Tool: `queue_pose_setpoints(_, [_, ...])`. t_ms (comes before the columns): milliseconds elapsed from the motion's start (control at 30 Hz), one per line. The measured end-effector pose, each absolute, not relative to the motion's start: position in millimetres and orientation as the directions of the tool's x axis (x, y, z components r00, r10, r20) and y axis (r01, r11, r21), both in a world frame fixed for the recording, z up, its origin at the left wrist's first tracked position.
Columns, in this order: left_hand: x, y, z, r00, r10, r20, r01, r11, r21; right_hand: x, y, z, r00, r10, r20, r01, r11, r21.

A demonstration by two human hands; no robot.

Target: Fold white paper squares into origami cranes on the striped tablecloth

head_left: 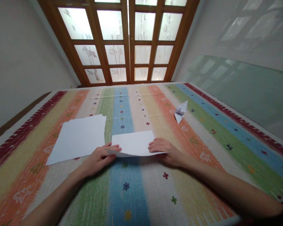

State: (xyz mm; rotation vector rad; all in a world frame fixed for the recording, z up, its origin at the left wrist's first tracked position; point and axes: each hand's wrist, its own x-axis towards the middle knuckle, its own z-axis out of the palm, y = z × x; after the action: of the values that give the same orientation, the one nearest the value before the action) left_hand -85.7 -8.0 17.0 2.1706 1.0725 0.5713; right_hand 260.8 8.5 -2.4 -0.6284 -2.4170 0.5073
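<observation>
A white sheet of paper (134, 142) lies in front of me, its near part bent up into a raised edge. At its left end my left hand (102, 157) grips that edge, with fingers resting on top of the sheet and the thumb on the near side. My right hand (166, 152) holds the right end, fingers over the upper surface and the thumb hidden behind the paper. Close by on the left is a stack of white sheets (79, 138), slightly uneven at the edges.
A small folded paper piece (181, 111) stands farther back to the right. Everything rests on a striped tablecloth (127, 204) with small printed figures. Beyond the table's far edge are wooden doors (129, 44) with frosted panes. A glass panel (240, 88) leans along the right wall.
</observation>
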Motion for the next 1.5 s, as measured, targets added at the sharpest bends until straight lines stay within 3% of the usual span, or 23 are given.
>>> queue_pose_setpoints(100, [-76.8,-13.8,18.6,0.354,0.935,0.023,0.591,-0.243,0.769,252.0,5.2,-3.0,-0.491,0.803,0.339,0.452,0.568,-0.688])
queue_pose_setpoints(200, [-65.4,-20.0,17.9,0.183,0.983,-0.017,0.535,-0.085,0.841,242.6,4.3,-2.4,-0.268,0.932,0.245,0.506,0.353,-0.787])
queue_pose_setpoints(367, [-51.0,-24.7,8.0,-0.013,1.000,0.009,0.329,-0.004,0.944,229.7,6.2,-2.6,-0.168,0.943,0.287,0.688,0.320,-0.651])
queue_pose_setpoints(433, [-48.9,-25.6,4.5,-0.116,0.990,0.076,0.407,-0.022,0.913,225.8,6.4,-3.9,-0.198,0.922,0.334,0.737,0.364,-0.569])
queue_pose_setpoints(500, [-46.9,-27.4,5.5,-0.165,0.945,0.284,0.622,-0.124,0.773,222.7,6.2,-5.2,-0.260,0.897,0.358,0.766,0.418,-0.489])
queue_pose_setpoints(567, [-42.3,-29.9,11.9,-0.019,0.860,0.509,0.835,-0.267,0.481,220.6,6.1,-5.9,-0.316,0.880,0.355,0.783,0.453,-0.427])
queue_pose_setpoints(600, [-38.3,-31.0,16.3,0.121,0.829,0.545,0.883,-0.341,0.323,219.9,6.1,-6.0,-0.333,0.876,0.348,0.788,0.461,-0.408])
queue_pose_setpoints(667, [-26.9,-31.6,24.9,0.392,0.800,0.455,0.869,-0.485,0.103,219.0,6.5,-5.5,-0.351,0.871,0.343,0.791,0.472,-0.390])
queue_pose_setpoints(700, [-20.1,-30.8,28.0,0.455,0.811,0.369,0.858,-0.510,0.063,218.7,7.0,-5.1,-0.352,0.869,0.347,0.791,0.475,-0.386])
queue_pose_setpoints(867, [6.5,-17.8,24.9,0.519,0.841,0.154,0.847,-0.530,0.044,217.6,12.1,-2.1,-0.321,0.860,0.396,0.800,0.470,-0.372])
queue_pose_setpoints(1500, [9.6,-14.4,9.0,0.481,0.875,0.053,0.871,-0.484,0.084,216.4,16.2,-2.3,-0.339,0.875,0.344,0.823,0.454,-0.342])
